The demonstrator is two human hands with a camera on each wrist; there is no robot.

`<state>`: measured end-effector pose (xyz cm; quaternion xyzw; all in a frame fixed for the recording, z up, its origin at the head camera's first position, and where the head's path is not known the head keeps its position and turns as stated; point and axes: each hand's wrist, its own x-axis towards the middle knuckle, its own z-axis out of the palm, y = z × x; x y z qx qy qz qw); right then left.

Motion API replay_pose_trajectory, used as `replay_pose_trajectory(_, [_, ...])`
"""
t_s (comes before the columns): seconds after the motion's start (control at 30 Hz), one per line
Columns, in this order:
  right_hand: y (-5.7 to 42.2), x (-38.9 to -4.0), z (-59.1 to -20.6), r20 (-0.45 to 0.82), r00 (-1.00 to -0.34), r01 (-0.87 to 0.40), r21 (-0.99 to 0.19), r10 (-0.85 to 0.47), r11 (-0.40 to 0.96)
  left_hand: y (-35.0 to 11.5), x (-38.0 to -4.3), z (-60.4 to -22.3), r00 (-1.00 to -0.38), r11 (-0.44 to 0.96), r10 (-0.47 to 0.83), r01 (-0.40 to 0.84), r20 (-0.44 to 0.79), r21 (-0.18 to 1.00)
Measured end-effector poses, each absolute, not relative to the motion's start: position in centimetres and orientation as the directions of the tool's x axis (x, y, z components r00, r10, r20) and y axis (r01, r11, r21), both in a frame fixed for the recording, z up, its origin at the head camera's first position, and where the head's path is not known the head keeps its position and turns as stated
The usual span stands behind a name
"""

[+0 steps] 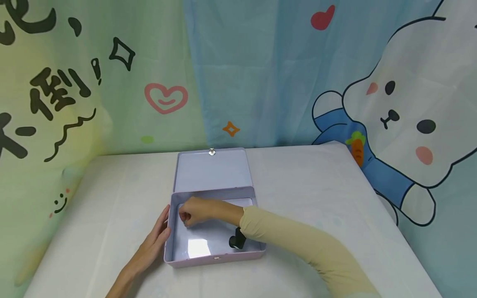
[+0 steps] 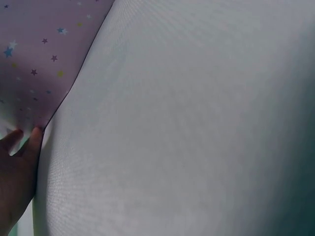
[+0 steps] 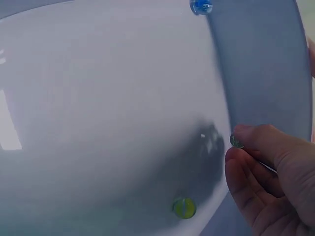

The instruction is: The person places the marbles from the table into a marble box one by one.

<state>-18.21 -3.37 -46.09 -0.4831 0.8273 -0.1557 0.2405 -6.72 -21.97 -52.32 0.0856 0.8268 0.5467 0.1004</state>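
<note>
A shallow metal box [image 1: 238, 256] stands on the table with its lid [image 1: 212, 169] folded back. Inside it, near the left wall, my right hand [image 1: 197, 211] pinches a clear green glass marble [image 3: 236, 141] between thumb and forefinger. A yellow-green marble [image 3: 185, 208] lies on the box floor beside that hand, and a blue marble [image 3: 201, 7] rests against the foot of the wall. My left hand [image 1: 150, 245] touches the outside of the box's left wall with extended fingers. In the left wrist view, its fingertips [image 2: 35, 133] meet the pink, star-printed outer side [image 2: 39, 73].
A white cloth [image 1: 309, 186] covers the table. Behind it hangs a printed curtain [image 1: 238, 74] with a cartoon rabbit. A small black device [image 1: 237, 240] sits at my right wrist, over the box. The lid's metal clasp [image 1: 212, 152] shows at its far edge.
</note>
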Motion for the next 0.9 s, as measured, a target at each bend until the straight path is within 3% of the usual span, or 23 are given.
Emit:
replay_pose_trajectory(0.47, [-3.9, -18.2, -47.5, -0.251, -0.449, -0.688, -0.515, -0.857, 0.512, -22.2, -6.7, -52.3, -0.965, 0.419, 0.252, 0.044, -0.070, 0.907])
replay_pose_trajectory(0.9, [-2.0, -19.1, -45.3, -0.219, -0.486, -0.635, -0.576, -0.846, 0.514, -21.9, -6.7, -52.2, -0.972, 0.448, 0.223, 0.035, -0.074, 0.894])
